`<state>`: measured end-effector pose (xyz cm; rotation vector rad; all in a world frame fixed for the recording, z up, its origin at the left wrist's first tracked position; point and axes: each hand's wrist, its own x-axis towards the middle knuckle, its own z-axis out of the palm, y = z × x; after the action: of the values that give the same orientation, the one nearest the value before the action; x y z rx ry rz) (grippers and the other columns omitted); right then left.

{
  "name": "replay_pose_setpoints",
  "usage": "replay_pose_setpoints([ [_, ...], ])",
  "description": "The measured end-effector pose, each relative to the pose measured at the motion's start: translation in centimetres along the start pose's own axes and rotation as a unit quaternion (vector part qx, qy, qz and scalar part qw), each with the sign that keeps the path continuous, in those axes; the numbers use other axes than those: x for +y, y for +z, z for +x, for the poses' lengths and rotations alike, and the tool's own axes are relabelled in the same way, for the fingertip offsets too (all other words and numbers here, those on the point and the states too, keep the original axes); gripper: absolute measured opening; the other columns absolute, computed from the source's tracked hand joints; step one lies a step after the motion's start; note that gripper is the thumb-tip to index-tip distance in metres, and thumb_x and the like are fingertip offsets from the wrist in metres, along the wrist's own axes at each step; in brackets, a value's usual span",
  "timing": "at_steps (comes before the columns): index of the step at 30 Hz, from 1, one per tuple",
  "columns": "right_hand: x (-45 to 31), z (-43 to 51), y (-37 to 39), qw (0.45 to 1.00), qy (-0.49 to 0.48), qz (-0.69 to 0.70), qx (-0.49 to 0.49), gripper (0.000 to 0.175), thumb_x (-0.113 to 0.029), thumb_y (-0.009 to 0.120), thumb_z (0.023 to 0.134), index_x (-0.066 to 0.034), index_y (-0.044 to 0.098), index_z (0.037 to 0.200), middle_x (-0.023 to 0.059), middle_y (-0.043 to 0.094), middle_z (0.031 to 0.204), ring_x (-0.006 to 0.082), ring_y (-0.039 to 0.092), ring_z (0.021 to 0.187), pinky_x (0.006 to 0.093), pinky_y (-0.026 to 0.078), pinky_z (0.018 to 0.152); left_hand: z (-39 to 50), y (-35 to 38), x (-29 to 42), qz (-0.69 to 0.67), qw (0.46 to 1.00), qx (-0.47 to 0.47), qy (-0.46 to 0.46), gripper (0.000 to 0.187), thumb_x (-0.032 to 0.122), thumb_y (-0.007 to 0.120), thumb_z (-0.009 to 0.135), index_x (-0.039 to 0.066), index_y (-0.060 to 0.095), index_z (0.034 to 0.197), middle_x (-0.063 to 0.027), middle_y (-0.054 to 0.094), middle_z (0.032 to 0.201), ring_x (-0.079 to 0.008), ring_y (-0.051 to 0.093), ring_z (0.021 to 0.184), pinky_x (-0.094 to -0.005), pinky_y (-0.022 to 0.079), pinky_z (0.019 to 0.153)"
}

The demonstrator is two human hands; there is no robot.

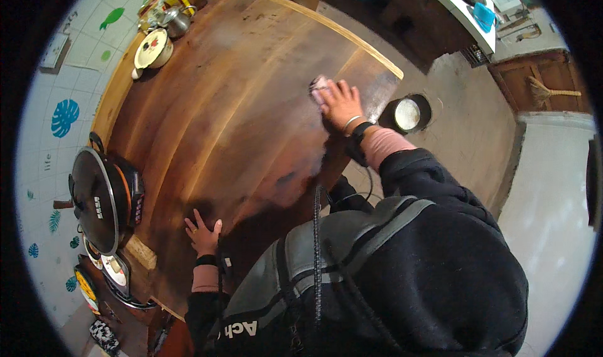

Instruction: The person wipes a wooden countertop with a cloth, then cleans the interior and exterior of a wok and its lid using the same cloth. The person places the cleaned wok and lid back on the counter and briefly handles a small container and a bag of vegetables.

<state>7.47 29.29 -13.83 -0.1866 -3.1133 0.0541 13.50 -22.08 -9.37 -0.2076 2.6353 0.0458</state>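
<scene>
A crumpled pinkish cloth (318, 84) with dark marks lies near the right side of a brown wooden table (221, 98). My right hand (341, 103) presses it flat-palmed against the tabletop, fingers over its edge; the part beneath the palm is hidden. The wood around it has a damp-looking sheen. My left hand (205, 234) rests on the near left part of the table, fingers spread and holding nothing. Closest to that hand on the left is a lidded black pan (99, 201) on an electric cooker (136, 192).
An enamel pot (153, 51) and a metal pitcher (176, 21) stand at the far left edge, with jars behind. A round bin-like container (407, 114) is on the floor beside the table's right corner. Dishes (114, 270) sit below the pan. A tiled wall borders the left.
</scene>
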Motion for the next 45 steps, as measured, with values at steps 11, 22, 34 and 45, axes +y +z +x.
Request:
replay_pose_setpoints([
  [11,4.6,-6.4,-2.3,0.948,-0.293,0.118,-0.047,0.044,-0.019,0.055,0.077,-0.0179,0.052,0.121,0.0062,0.042,0.135,0.0293,0.037,0.126,0.0473,0.031,0.101,0.1,-0.6,16.1,-0.08,0.988,0.053,0.124,0.082,0.026,0.066,0.076,0.007,0.021,0.142,-0.0355,0.018,0.141,-0.0502,0.019,0.13,-0.0507,0.017,0.108],
  [22,14.0,-2.8,-5.5,0.918,0.133,0.375,0.003,0.032,-0.018,0.047,0.085,-0.0179,0.055,0.116,0.0121,0.056,0.12,0.0332,0.05,0.113,0.0416,0.044,0.086,-3.4,-5.5,41.8,-0.46,0.804,-0.215,0.309,0.056,0.035,0.048,0.093,0.004,0.034,0.137,-0.0153,0.035,0.141,-0.0276,0.034,0.129,-0.0393,0.032,0.102],
  [34,19.9,-10.9,-12.1,0.964,0.108,0.239,0.038,0.054,-0.049,0.041,0.088,-0.0233,0.039,0.136,0.0157,0.032,0.143,0.0381,0.023,0.134,0.0587,0.013,0.106,-9.7,-2.1,57.0,-0.61,0.399,-0.671,0.137,0.052,0.046,0.031,0.096,0.012,0.037,0.134,-0.0085,0.043,0.136,-0.0277,0.042,0.124,-0.0477,0.034,0.102],
  [45,51.1,-16.8,3.3,0.9,0.224,0.374,-0.02,0.048,-0.03,0.054,0.083,-0.006,0.05,0.124,0.0204,0.053,0.121,0.0348,0.048,0.115,0.0407,0.036,0.099,-12.0,7.8,78.6,-0.5,0.706,-0.491,0.105,0.023,0.022,0.048,0.094,0.011,0.052,0.113,-0.0032,0.06,0.086,-0.0118,0.051,0.058,-0.0215,0.035,0.041],
])
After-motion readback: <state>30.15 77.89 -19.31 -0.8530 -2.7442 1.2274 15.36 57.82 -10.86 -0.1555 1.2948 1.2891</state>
